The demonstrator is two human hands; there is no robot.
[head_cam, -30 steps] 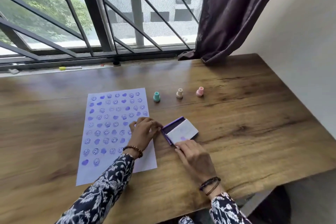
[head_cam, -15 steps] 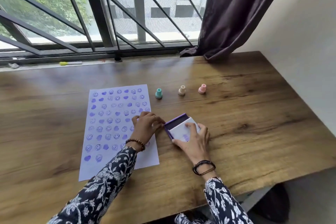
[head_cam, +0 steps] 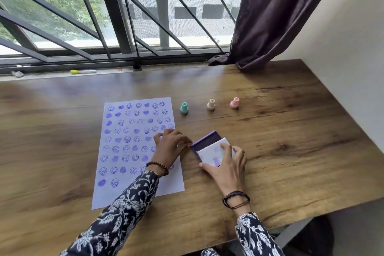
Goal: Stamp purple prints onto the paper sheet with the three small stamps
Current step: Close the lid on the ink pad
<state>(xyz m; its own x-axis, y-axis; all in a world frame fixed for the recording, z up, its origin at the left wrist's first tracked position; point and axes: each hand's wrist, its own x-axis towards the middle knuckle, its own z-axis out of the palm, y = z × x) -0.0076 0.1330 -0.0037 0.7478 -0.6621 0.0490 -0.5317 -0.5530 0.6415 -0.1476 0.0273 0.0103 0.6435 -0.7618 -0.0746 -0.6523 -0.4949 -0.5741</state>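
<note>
Nearest the camera, two forearms in dark floral sleeves reached out over the wooden table. The right hand lay on the white lid of a purple ink pad, its fingers spread and curved around the lid's near and right edges, grasping it. The lid covered most of the pad, leaving a dark purple strip of ink exposed at the far left end. Dark cord bracelets circled that wrist.

The left hand rested just beside the pad's left end, over the right edge of the paper sheet. Its fingers were curled, the tips touching the corner of the pad; whether they pinched it or merely steadied it could not be told. A beaded bracelet sat on that wrist.

The sheet lay flat to the left of the pad, filled with rows of purple smiley faces and hearts.

Farther back, the three small stamps stood upright in a row, well apart from both hands: a teal stamp just off the sheet's upper right corner, then a cream stamp, then a pink stamp.

Beyond the table edge, a yellow-capped marker lay on the window ledge, with a barred window and a dark curtain behind.
</note>
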